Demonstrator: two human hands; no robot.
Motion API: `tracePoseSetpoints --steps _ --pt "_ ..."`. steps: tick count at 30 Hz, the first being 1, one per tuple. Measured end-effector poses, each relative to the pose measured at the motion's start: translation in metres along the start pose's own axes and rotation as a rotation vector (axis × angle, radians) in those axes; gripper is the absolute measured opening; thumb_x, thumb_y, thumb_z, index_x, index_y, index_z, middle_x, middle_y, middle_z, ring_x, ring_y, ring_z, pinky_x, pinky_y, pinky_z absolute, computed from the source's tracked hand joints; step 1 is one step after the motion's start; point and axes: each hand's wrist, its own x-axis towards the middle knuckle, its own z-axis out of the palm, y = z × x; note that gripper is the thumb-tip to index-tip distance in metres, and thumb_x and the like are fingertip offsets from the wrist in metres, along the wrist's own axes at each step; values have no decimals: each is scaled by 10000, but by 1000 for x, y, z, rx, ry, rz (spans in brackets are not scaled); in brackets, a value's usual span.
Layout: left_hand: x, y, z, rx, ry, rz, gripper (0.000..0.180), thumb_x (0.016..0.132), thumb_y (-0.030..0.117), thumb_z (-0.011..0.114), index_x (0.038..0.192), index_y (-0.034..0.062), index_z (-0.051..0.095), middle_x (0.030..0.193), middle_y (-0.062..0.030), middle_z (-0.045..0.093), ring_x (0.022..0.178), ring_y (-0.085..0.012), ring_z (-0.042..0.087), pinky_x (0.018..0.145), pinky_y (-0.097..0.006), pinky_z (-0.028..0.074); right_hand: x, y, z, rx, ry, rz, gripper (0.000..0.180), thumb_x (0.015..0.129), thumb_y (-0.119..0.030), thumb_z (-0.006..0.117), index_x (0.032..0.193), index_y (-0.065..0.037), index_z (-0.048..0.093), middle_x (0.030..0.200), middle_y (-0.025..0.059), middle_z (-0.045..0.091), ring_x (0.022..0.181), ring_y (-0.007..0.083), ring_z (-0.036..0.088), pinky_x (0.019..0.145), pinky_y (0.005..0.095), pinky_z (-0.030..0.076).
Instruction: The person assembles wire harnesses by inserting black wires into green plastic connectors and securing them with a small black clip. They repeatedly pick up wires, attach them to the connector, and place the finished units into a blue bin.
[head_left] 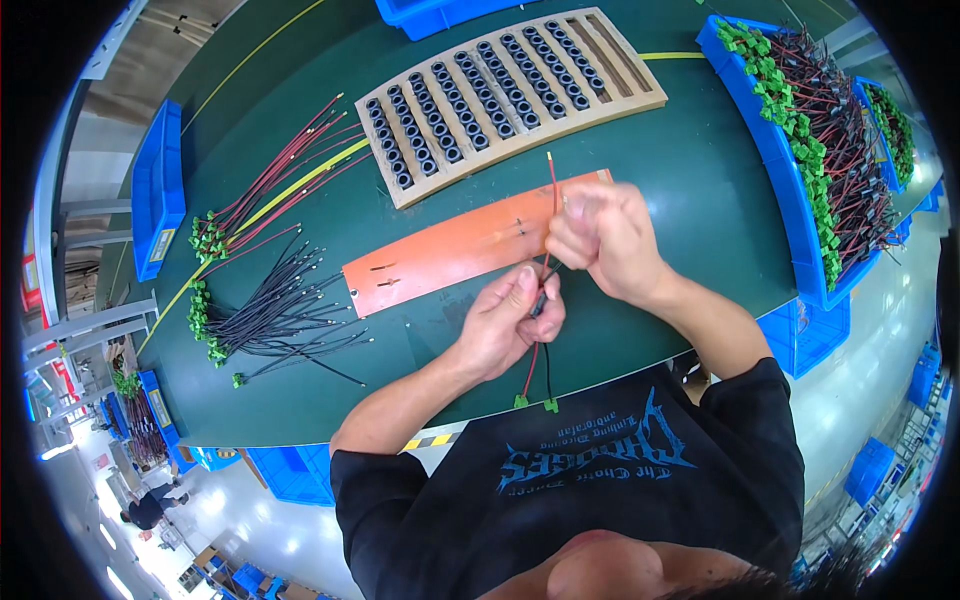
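Observation:
Near the table's front edge, my left hand (513, 312) is closed around a pair of wires. The red wire (553, 178) rises from it, with its bare tip up beside my right hand. A dark piece (540, 302) shows between the left fingers; its shape is partly hidden. Below that hand hang the red and black wire tails, ending in two green connectors (521, 401). My right hand (603, 238), slightly blurred, has curled fingers close above the left; what they pinch is hidden. Under both hands' far side lies an orange strip (440, 257) with small dark slots.
Behind stands a wooden rack (470, 150) with rows of black rings. Red wires (270, 180) and black wires (275, 310) with green connectors lie left. A blue bin (760, 130) full of wired assemblies is at right; another blue bin (158, 195) sits on the left edge.

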Motion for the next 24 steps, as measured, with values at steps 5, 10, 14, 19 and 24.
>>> tracePoseSetpoints --steps 5,10,14,19,24 --pt "-7 -10 1 98 0 17 389 1105 452 421 1114 73 508 802 -68 549 648 -120 386 627 -287 353 7 -3 5 24 129 71 265 977 -70 449 715 -91 411 608 -28 317 511 74 247 466 268 218" --pt "-9 2 -9 381 31 163 362 989 88 674 1329 -7 599 1035 -148 686 852 -200 676 785 -329 560 17 4 -13 -261 117 -17 332 1070 -261 500 807 -60 524 704 6 517 572 63 386 513 220 303" --pt "-7 5 -7 458 97 160 350 1023 102 633 1353 -6 594 1041 -148 687 823 -188 667 751 -319 558 18 -7 -19 -433 55 100 338 1085 -341 545 1019 -28 655 930 42 695 615 36 445 535 194 346" --pt "-6 4 -7 476 83 142 345 1053 125 595 1368 -14 585 1045 -149 686 800 -185 665 737 -314 560 16 -18 -20 -365 -129 270 289 1060 -240 605 1205 2 670 979 74 721 638 44 504 537 197 379" --pt "-7 5 -9 414 48 118 318 1052 116 593 1337 -26 597 1032 -152 687 791 -176 667 721 -319 566 18 -13 -30 -381 -239 260 285 1054 -206 616 1223 16 672 937 68 713 634 53 538 547 214 429"
